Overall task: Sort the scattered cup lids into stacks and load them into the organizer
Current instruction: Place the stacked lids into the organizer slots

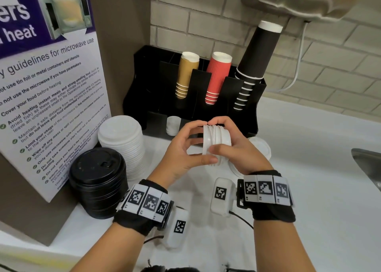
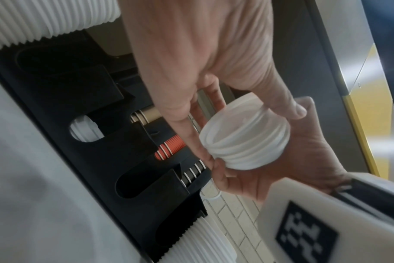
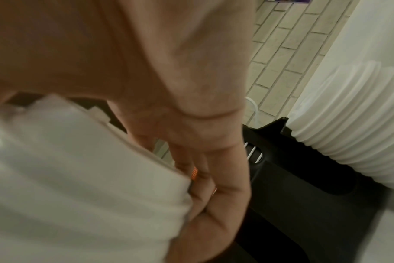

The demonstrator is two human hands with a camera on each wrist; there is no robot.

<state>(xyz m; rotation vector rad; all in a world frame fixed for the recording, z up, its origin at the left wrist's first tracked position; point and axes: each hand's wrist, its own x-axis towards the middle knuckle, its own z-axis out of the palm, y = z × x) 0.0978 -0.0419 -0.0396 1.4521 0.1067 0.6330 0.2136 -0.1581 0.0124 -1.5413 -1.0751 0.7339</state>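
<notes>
Left of the left hand (image 1: 181, 148), black lids (image 1: 98, 181) and white lids (image 1: 121, 141) stand stacked on the bench (image 1: 309, 189). Both hands, the right hand (image 1: 237, 148) included, curl around a small lid stack (image 1: 216, 145) before the organizer (image 1: 191, 90), which holds cups (image 1: 218, 77).

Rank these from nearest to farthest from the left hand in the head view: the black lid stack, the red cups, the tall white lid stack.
From the left hand:
1. Tall white lid stack, just to its left by the sign.
2. Black lid stack, farther left and nearer the camera.
3. Red cups, upright in the organizer behind.
</notes>
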